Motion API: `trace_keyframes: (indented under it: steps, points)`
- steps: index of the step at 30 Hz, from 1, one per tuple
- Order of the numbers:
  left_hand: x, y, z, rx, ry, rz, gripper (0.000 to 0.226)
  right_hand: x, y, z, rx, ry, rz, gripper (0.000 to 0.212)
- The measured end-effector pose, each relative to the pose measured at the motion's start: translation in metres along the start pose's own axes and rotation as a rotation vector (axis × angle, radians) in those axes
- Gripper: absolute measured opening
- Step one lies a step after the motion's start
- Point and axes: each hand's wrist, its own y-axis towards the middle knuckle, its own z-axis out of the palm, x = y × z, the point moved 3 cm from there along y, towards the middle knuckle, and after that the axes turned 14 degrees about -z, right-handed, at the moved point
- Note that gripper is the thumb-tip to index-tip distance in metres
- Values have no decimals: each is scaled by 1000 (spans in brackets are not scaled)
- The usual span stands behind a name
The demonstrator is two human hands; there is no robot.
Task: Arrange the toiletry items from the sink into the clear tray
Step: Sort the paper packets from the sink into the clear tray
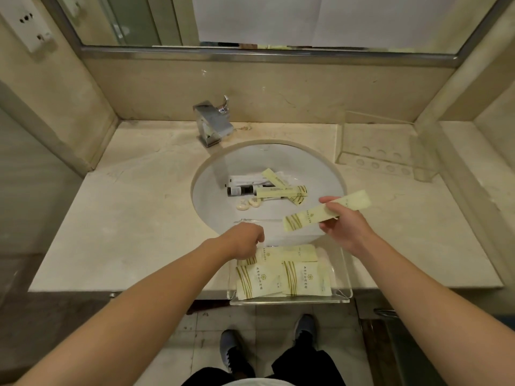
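Observation:
A clear tray (344, 277) rests on the counter's front edge, overhanging it, with several pale yellow packets (303, 277) lying flat inside. My right hand (345, 227) holds a long pale yellow sachet (312, 215) in the air over the sink's near rim. My left hand (245, 240) reaches down into the tray's far left corner, fingers curled on a packet (260, 256) there. In the white sink (320, 174) lie two long yellow sachets (281, 192), a dark tube (241, 190), a white wrapped item (248, 179) and two small oval soaps (248, 203).
A chrome faucet (213, 123) stands behind the sink. A clear acrylic holder with round holes (381, 160) sits at the back right of the marble counter (133, 218). Walls close in on both sides; my shoes and the floor show below the tray.

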Motion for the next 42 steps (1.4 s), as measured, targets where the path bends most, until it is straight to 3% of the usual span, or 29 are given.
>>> trace_keyframes:
  steps: [6,10,13,15,17,19,24,31,42]
  points:
    - [3,0,-12,-60,-215,-60,41,-21,-10,16,217,-3,158,12]
    - [8,1,-12,-82,-175,-46,44,-34,-14,22,320,47,271,20]
    - [10,1,-9,-89,-117,-26,44,-39,-12,18,279,72,280,31]
    - [10,2,-7,-90,-79,-10,43,-39,-7,12,225,-133,182,25]
    - [9,2,-5,-95,-37,9,43,-36,-4,6,218,-535,3,9]
    - [7,2,-3,-99,13,28,45,-35,-4,5,259,-833,-112,18]
    - [2,-3,2,-102,136,67,54,-45,-3,11,406,-1280,-269,32]
    - [-2,-8,7,24,177,146,36,-53,-10,15,469,-1545,-379,31]
    - [-6,-15,17,84,326,247,54,-58,-10,18,518,-1558,-415,34]
